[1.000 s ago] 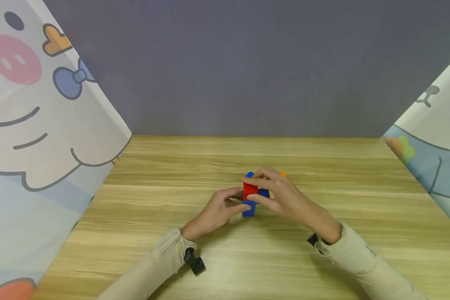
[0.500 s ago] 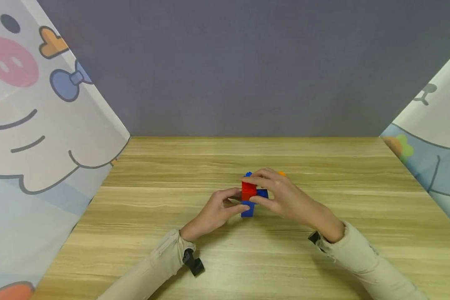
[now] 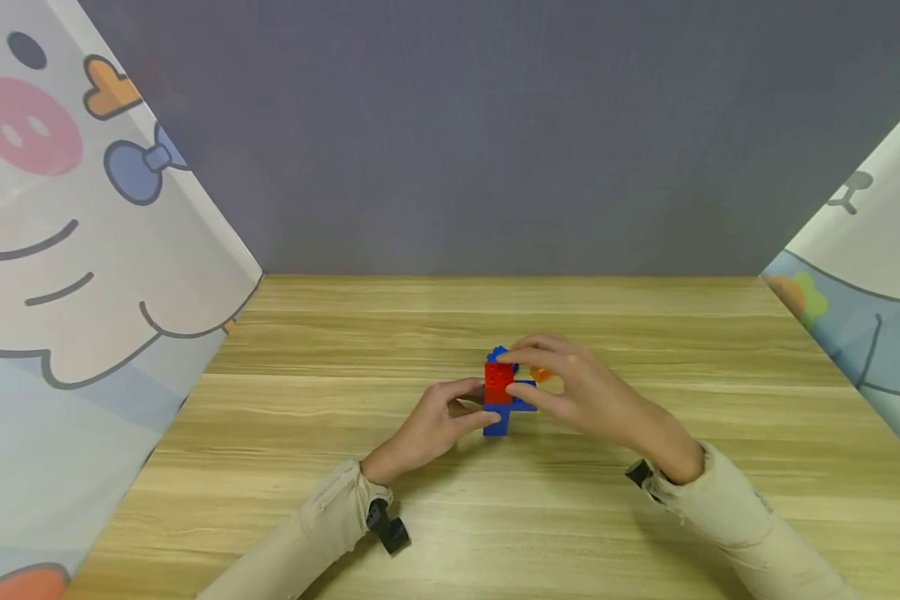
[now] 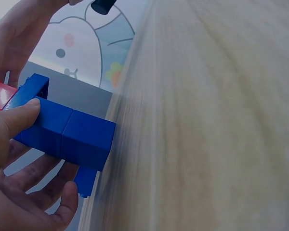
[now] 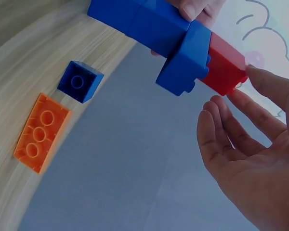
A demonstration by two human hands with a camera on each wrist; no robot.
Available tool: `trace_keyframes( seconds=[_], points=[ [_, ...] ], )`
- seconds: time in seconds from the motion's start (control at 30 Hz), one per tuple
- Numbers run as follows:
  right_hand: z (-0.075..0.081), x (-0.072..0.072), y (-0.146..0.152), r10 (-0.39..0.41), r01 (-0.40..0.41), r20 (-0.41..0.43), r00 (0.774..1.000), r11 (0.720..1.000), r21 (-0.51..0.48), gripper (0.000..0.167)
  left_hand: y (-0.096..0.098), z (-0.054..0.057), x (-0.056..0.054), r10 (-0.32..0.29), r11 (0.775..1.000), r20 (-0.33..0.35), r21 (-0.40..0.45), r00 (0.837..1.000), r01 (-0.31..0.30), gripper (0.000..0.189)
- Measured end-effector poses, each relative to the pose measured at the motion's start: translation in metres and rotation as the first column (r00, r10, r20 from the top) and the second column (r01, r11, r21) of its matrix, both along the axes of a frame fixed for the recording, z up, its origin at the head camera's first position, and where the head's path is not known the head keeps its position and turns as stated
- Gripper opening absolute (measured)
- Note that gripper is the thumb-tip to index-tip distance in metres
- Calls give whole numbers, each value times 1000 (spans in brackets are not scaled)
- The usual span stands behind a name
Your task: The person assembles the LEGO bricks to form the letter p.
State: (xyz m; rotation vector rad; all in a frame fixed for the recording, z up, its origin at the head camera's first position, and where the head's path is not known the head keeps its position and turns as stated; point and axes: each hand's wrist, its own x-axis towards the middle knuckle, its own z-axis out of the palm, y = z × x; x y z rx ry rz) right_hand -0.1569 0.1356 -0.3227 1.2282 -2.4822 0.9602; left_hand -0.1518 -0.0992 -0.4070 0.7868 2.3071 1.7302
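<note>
At 5 o'clock from the head view's centre, the brick stack (image 3: 497, 400) is held, long axis roughly upright, red end (image 3: 498, 380) topmost, side brick (image 3: 526, 403) pointing to 3 o'clock. The left hand (image 3: 431, 421) grips its blue part; the right hand (image 3: 581, 392), fingers loosely spread, touches the red end.

No readable word, number, brand or sign appears on the red brick (image 5: 224, 62), the joined blue bricks (image 5: 161, 29) or the orange brick (image 5: 42, 134), as seen from the head and wrist cameras. The left panel (image 3: 45, 367) and right panel (image 3: 896, 258) show printed cartoons without legible lettering. Any marking on the black wrist mount (image 3: 386, 527) is too small to make out.
</note>
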Motion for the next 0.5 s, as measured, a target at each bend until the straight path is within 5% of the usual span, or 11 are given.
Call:
trace_keyframes(
  seconds=[0.5],
  points=[
    [-12,-38,9,-93,95,69,993,995,-20,25,1,0,2,13,1000,0,-17,1000,-13,37]
  ],
)
